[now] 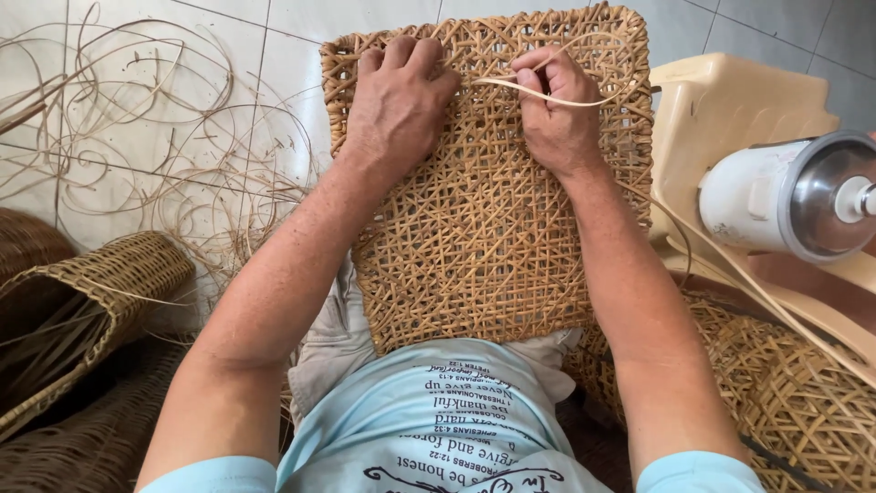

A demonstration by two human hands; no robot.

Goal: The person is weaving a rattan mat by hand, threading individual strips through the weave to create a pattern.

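Observation:
A flat woven rattan panel (474, 228) with an open lattice rests on my lap, tilted away from me. My left hand (397, 96) presses down on its upper part, fingers curled into the weave near the top rim. My right hand (557, 110) pinches a pale flat cane strip (584, 100) that runs across the panel's top between the two hands and trails off to the right, down past the stool.
Loose cane strands (155, 137) lie scattered on the white tiled floor at left. A woven basket (82, 301) lies at lower left, more wickerwork (794, 393) at lower right. A cream plastic stool (721, 110) and a white and metal flask (785, 196) stand at right.

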